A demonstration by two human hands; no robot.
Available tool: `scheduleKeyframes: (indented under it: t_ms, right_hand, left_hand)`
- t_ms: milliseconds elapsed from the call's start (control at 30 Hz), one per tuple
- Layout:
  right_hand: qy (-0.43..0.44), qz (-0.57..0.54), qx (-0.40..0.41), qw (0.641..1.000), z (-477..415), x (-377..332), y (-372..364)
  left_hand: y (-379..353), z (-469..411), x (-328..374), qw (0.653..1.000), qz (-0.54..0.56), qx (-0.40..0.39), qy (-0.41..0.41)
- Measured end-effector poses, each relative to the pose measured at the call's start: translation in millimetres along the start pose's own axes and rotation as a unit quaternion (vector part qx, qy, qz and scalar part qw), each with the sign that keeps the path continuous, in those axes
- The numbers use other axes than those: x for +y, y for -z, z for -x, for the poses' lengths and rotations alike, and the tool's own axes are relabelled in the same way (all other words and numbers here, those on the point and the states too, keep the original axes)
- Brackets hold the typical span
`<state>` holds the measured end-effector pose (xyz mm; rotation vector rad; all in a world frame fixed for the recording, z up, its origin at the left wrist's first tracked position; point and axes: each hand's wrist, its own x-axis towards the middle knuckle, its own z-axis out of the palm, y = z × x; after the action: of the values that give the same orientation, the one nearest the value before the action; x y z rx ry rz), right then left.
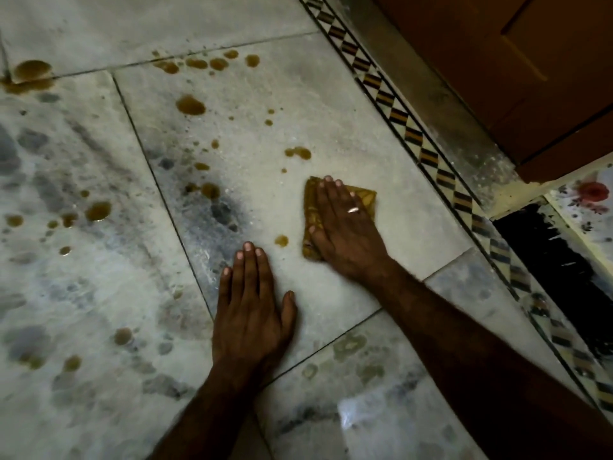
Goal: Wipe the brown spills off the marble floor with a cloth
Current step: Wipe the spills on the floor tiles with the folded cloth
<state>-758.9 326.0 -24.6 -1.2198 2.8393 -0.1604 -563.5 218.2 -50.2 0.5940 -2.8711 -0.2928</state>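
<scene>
A yellow patterned cloth [365, 198] lies folded on the marble floor [325, 127], pressed flat under my right hand [345, 227], which wears a ring. My left hand [253, 307] rests palm down on the bare floor, just left of and below the cloth, holding nothing. Brown spills dot the marble: a small drop [281, 240] right beside the cloth, a patch [298, 152] above it, a blob [190, 105] farther up, a row of drops [199, 63] along the far tile joint, a large puddle [30, 76] at the far left and several more [98, 210] on the left tile.
A patterned diamond border strip [408, 134] runs diagonally on the right. Beyond it stands a brown wooden door [517, 71]. A black strip [557, 270] and a floral tile [590, 194] lie at the right edge. Dark grey veining [222, 210] marks the marble.
</scene>
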Motion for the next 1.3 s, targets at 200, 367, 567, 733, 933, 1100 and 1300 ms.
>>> scheduleKeyframes:
  t_ms: [200, 367, 567, 733, 933, 1100, 1300]
  right_hand:
    - [0.153, 0.023, -0.007, 0.988, 32.8, -51.0, -4.4]
    - [0.206, 0.025, -0.027, 0.978, 92.2, -38.3, 0.3]
    - [0.067, 0.042, -0.014, 0.997, 74.9, 1.0, 1.1]
    - [0.055, 0.043, -0.038, 0.997, 21.1, -24.9, -6.1]
    - [0.147, 0.032, -0.017, 0.988, 31.0, -68.3, -10.6]
    - [0.203, 0.02, -0.009, 0.979, 68.6, -73.0, -8.2]
    - [0.087, 0.029, 0.0, 0.996, 76.8, -14.3, -5.7]
  left_hand:
    - [4.4, -0.3, -6.5, 0.999, 0.025, 0.019, 0.041]
    - [3.6, 2.6, -9.2, 0.999, 0.019, 0.015, 0.031]
    - [3.9, 2.3, -3.6, 0.999, -0.012, 0.009, 0.032]
    - [5.1, 7.6, -4.5, 0.999, -0.005, 0.011, 0.031]
    - [8.8, 23.6, -13.2, 1.0, -0.001, 0.01, 0.004]
    - [12.9, 53.4, -24.4, 1.0, -0.012, 0.009, -0.025]
    - [7.6, 45.0, -17.6, 1.0, -0.01, 0.029, -0.008]
